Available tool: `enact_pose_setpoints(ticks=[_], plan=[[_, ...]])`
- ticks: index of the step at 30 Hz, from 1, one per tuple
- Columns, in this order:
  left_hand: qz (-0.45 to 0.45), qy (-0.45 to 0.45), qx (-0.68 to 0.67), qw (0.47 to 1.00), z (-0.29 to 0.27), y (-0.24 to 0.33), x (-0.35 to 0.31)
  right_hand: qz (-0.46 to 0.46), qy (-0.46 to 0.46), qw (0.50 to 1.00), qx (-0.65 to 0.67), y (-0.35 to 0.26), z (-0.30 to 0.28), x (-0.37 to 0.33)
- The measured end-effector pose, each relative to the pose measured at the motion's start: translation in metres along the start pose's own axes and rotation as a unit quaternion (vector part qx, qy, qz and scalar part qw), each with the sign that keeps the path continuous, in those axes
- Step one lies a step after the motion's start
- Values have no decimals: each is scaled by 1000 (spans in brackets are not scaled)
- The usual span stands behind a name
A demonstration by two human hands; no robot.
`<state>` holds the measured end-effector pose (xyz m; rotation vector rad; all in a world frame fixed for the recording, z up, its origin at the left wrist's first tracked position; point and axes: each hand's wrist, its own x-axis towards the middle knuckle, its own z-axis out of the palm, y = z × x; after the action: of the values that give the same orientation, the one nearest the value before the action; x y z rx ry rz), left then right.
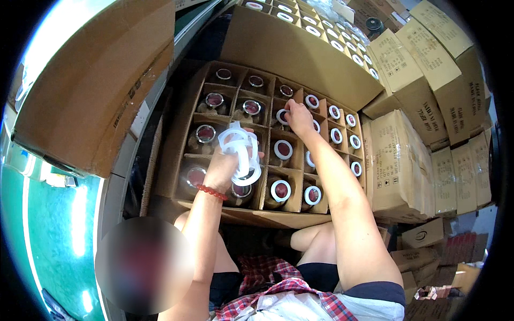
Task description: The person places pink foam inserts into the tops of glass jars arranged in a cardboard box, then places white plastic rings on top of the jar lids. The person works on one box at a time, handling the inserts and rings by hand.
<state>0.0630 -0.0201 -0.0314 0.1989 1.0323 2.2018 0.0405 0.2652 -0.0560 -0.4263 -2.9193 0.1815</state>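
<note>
Left hand (222,166) clutches several white rings (243,160) while right hand (300,116) pinches one ring (278,116) atop one jar (283,120) in one carton (251,215).

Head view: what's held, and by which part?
Left hand: bunch of white rings, by their left side. Right hand: at another white ring; whether it grips cannot be told.

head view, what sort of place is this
Probably a warehouse or factory packing area: stacked cardboard cartons, a divided carton of glass jars, and white plastic rings in the left hand.
</note>
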Motion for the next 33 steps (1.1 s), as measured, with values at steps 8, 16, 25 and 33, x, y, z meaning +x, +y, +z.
enact_pose_setpoints(ticks=[8, 16, 25, 33], plan=[[-3, -8, -2, 1000, 3, -1, 2, -87, 111, 989, -51, 10, 21, 6], [-13, -11, -7, 1000, 2, -4, 5, -188, 58, 977, -78, 18, 14, -5], [-23, -10, 4, 1000, 3, -5, 5, -225, -3, 973, -52, 28, 0, -17], [-22, 4, 0, 1000, 10, -5, 3, -155, -7, 986, -52, 40, 0, -21]])
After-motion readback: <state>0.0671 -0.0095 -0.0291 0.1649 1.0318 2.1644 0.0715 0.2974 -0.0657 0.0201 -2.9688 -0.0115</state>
